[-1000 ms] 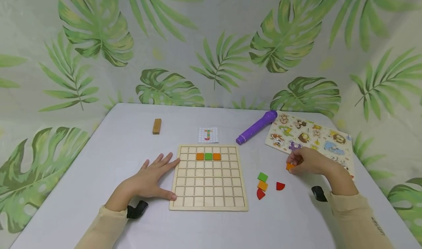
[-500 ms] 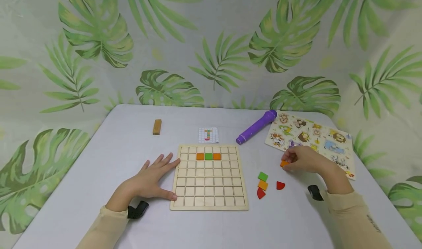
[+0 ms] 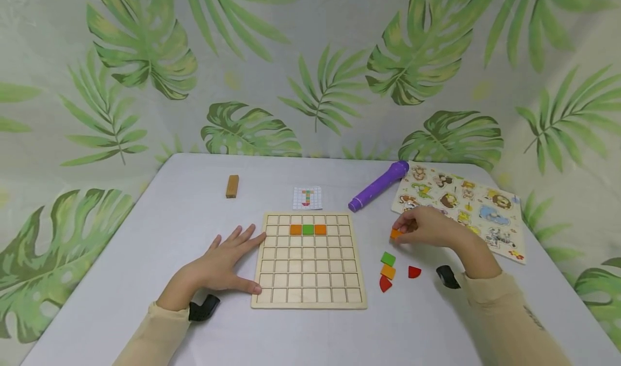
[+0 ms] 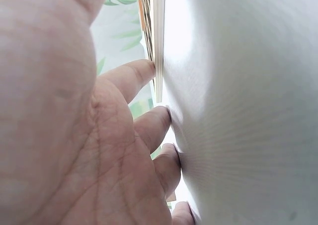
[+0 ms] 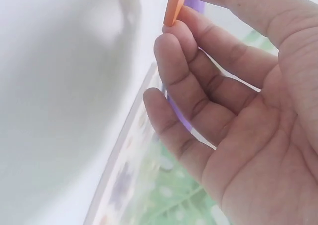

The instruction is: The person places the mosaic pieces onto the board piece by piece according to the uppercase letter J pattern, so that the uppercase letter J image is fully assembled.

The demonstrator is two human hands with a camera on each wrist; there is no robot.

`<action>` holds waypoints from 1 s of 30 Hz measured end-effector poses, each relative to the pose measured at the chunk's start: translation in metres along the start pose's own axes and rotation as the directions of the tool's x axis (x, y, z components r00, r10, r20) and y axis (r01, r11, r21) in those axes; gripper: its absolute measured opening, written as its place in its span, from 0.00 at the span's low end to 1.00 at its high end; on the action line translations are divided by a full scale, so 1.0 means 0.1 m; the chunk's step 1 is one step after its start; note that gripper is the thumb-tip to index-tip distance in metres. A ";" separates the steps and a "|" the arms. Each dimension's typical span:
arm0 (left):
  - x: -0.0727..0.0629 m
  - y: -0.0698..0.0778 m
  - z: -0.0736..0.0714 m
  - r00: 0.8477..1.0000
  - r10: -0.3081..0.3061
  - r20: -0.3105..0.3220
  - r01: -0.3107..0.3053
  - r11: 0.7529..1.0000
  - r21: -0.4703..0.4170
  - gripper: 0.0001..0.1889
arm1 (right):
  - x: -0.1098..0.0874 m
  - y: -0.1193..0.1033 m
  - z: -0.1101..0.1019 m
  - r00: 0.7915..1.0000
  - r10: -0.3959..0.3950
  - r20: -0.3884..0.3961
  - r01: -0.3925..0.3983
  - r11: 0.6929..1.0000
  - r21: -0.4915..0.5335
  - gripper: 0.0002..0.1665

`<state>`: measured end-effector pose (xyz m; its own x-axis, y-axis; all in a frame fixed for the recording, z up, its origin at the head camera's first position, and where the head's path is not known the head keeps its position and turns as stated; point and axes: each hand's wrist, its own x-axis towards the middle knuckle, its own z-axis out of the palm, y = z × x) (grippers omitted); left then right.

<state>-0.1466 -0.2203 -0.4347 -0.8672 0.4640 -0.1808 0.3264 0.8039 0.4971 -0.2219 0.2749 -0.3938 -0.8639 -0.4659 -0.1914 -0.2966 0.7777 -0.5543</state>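
Note:
My right hand (image 3: pixel 429 227) pinches an orange tile (image 3: pixel 395 235) between thumb and fingertips, above the table right of the grid board. The same orange tile (image 5: pixel 174 6) shows edge-on in the right wrist view. My left hand (image 3: pixel 220 263) is spread with straight fingers, its thumb and index fingertip touching the left edge of the wooden grid board (image 3: pixel 309 269). In one upper row of the board lie an orange tile (image 3: pixel 296 229), a green tile (image 3: pixel 308 229) and another orange tile (image 3: pixel 320 229), side by side.
Right of the board lie a green tile (image 3: pixel 388 259), a yellow-orange tile (image 3: pixel 387 271) and red quarter-round pieces (image 3: pixel 414 272). A small pattern card (image 3: pixel 308 198), purple microphone (image 3: pixel 378 186), wooden block (image 3: pixel 232 186) and animal puzzle board (image 3: pixel 504 220) lie farther back.
My right hand has moved left with the orange tile, from over the puzzle board's front edge toward the grid board. My left hand keeps its place.

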 end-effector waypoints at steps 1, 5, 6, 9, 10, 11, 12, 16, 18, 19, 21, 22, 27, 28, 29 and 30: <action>0.00 0.00 0.00 1.000 0.001 0.000 -0.001 1.000 0.002 0.64 | 0.02 -0.03 0.00 1.000 -0.008 0.000 0.008 1.000 -0.004 0.15; 0.00 -0.01 0.02 1.000 0.000 0.002 0.000 1.000 0.003 0.64 | 0.12 -0.15 0.02 0.999 -0.036 0.012 0.036 0.999 0.002 0.14; 0.00 -0.01 0.02 1.000 0.001 0.001 -0.001 1.000 0.004 0.64 | 0.15 -0.18 0.03 0.999 -0.043 0.014 0.043 0.999 0.002 0.13; 0.01 -0.02 0.03 1.000 -0.002 -0.001 0.002 1.000 0.004 0.64 | 0.23 -0.28 0.05 0.998 -0.065 0.021 0.065 0.998 0.004 0.12; 0.02 -0.03 0.03 1.000 -0.005 -0.001 0.005 1.000 0.004 0.64 | 0.26 -0.32 0.06 0.997 -0.075 0.023 0.075 0.997 -0.001 0.11; 0.02 -0.03 0.03 1.000 -0.004 -0.003 0.004 1.000 0.005 0.64 | 0.28 -0.35 0.06 0.996 -0.084 0.024 0.084 0.996 -0.006 0.11; 0.02 -0.03 0.02 1.000 -0.002 -0.005 0.002 1.000 0.007 0.64 | 0.31 -0.39 0.07 0.995 -0.093 0.025 0.093 0.996 -0.007 0.11; 0.02 -0.05 0.02 1.000 -0.008 0.000 0.008 1.000 0.008 0.64 | 0.42 -0.52 0.11 0.992 -0.125 0.026 0.125 0.992 -0.022 0.12; 0.02 -0.05 0.01 1.000 -0.002 -0.001 0.002 1.000 0.009 0.64 | 0.48 -0.59 0.14 0.990 -0.138 0.022 0.138 0.990 -0.029 0.12; 0.02 -0.05 0.01 1.000 -0.002 -0.001 0.002 1.000 0.006 0.64 | 0.51 -0.62 0.15 0.988 -0.152 0.020 0.153 0.988 -0.037 0.12; 0.02 -0.04 0.01 1.000 -0.001 -0.002 0.001 1.000 0.001 0.64 | 0.56 -0.70 0.17 0.985 -0.174 0.018 0.174 0.984 -0.042 0.11; 0.02 -0.04 0.01 1.000 0.000 -0.003 0.000 1.000 -0.001 0.64 | 0.59 -0.73 0.18 0.982 -0.188 0.021 0.189 0.981 -0.043 0.11; 0.02 -0.04 0.03 1.000 -0.004 0.000 0.004 1.000 -0.002 0.64 | 0.68 -0.90 0.26 0.976 -0.211 0.047 0.213 0.977 -0.031 0.11; 0.01 -0.04 0.03 1.000 -0.002 -0.001 0.002 1.000 0.000 0.64 | 0.70 -0.92 0.28 0.975 -0.214 0.054 0.215 0.976 -0.029 0.11; 0.01 -0.04 0.02 1.000 -0.002 -0.002 0.002 1.000 0.002 0.64 | 0.71 -0.95 0.30 0.976 -0.211 0.058 0.213 0.977 -0.027 0.12; 0.01 -0.04 0.01 1.000 0.000 -0.005 0.000 1.000 0.003 0.64 | 0.73 -0.97 0.32 0.975 -0.216 0.062 0.218 0.976 -0.027 0.12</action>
<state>-0.1485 -0.2224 -0.4380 -0.8691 0.4621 -0.1763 0.3275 0.8048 0.4950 -0.2431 0.1521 -0.3803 -0.7528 -0.6478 -0.1172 -0.4885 0.6690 -0.5602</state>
